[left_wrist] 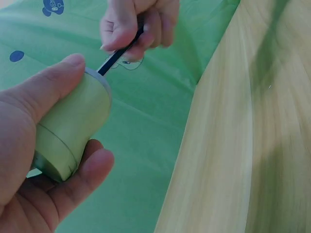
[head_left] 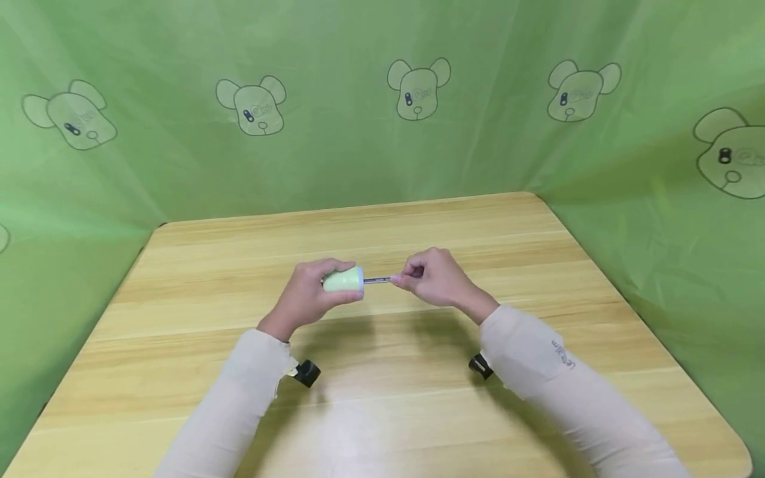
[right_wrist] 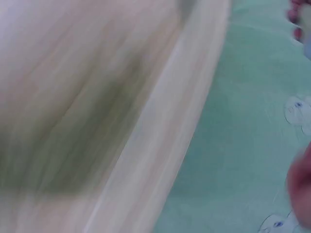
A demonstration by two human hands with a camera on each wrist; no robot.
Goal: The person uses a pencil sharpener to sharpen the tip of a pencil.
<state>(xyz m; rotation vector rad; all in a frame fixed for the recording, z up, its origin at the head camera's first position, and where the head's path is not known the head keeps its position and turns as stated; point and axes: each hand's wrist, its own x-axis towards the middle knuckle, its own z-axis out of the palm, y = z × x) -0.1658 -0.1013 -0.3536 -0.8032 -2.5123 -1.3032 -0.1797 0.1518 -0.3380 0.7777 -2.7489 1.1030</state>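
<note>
My left hand (head_left: 307, 292) grips a light green pencil sharpener (head_left: 342, 280), a small barrel with a pale blue rim, held sideways above the table. The thumb lies along one side of the barrel in the left wrist view. A thin dark pencil (head_left: 376, 280) enters the rimmed end, so its tip is hidden. My right hand (head_left: 439, 277) pinches the pencil's other part between thumb and fingers. In the blurred right wrist view, only a bit of the right hand (right_wrist: 300, 189) and part of the sharpener (right_wrist: 306, 36) show at the right edge.
Under both hands is a wooden table (head_left: 370, 431) with rounded corners. A green curtain (head_left: 335, 159) printed with bear heads surrounds its back and sides. Black wrist cameras (head_left: 307, 373) hang below both sleeves.
</note>
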